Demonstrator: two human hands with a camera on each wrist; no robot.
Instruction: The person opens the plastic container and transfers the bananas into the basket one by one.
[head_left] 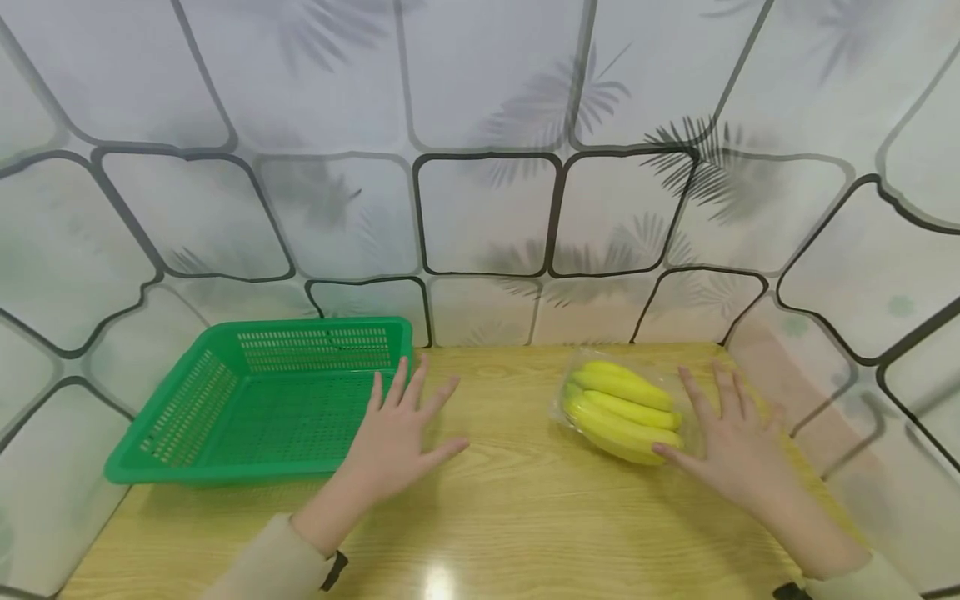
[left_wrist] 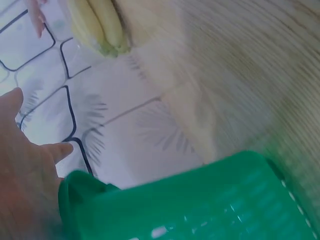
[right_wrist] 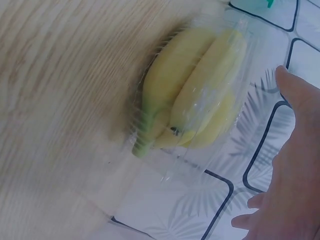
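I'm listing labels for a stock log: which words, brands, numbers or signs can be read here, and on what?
None can be read: no lettering shows on the green basket, the bananas, their clear packaging or the table.
The wall covering shows only a wordless pattern.

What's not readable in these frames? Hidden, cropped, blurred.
- Head: part of the green basket's right side, hidden behind the left hand.
- Head: the table's near edge, cut off by the bottom border.
- Left wrist: one end of the wrapped bananas, cut off by the top border.
- Right wrist: part of the right hand, cut off by the right border.
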